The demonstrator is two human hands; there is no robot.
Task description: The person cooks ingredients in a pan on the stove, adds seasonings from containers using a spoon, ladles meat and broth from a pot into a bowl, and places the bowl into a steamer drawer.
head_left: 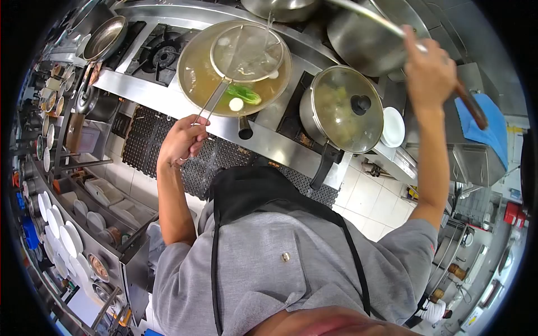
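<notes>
My left hand [184,140] is closed round the wire handle of a round mesh strainer [246,53]. The strainer lies over a wide pan of yellowish broth [196,84]. In the broth, near the strainer's handle, float a green leafy vegetable [244,94] and a white round piece [236,105]. Raised at the upper right, my right hand [430,73] grips a long ladle [374,18] with a brown handle end. The ladle's shaft reaches up left, and its far end is out of view. A thin stream of liquid falls into the strainer.
Right of the pan stands a lidded pot [347,109] with its black handle toward me. Beside it is a white dish [393,127]. Large steel pots [367,39] stand behind. At the left are a burner [164,55] and a frying pan [105,38]. A blue cloth [483,126] lies far right.
</notes>
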